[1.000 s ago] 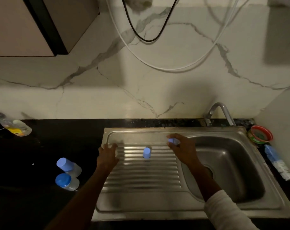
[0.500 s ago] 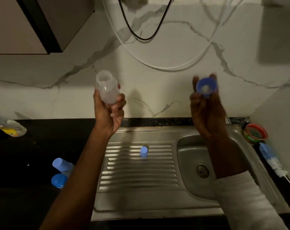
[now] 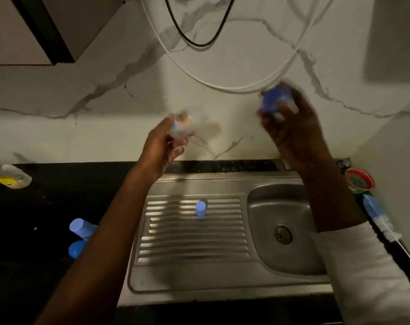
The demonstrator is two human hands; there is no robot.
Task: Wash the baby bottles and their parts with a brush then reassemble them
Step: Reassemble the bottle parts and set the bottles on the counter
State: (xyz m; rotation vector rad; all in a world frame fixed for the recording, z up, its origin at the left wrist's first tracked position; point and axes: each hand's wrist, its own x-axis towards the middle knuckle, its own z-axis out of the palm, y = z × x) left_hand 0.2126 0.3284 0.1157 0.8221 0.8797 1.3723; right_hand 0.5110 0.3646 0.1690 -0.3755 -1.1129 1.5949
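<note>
Two hands raised: left hand (image 3: 160, 146) grips one clear bottle (image 3: 181, 127), blurred; right hand (image 3: 295, 130) grips one blue collar (image 3: 275, 99), blurred.

One blue cap (image 3: 200, 208) upright on the drainboard.

Two capped bottles on the counter at left: one (image 3: 80, 227), another (image 3: 75, 249) just beside it.

One brush (image 3: 378, 218) on the counter right of the sink (image 3: 222, 277).

One red-rimmed tub (image 3: 359, 180). One bottle lying far left (image 3: 14, 178), contents unclear.

One drain (image 3: 283, 235). Two cables on the wall: one white (image 3: 222, 86), one black (image 3: 199, 44).
</note>
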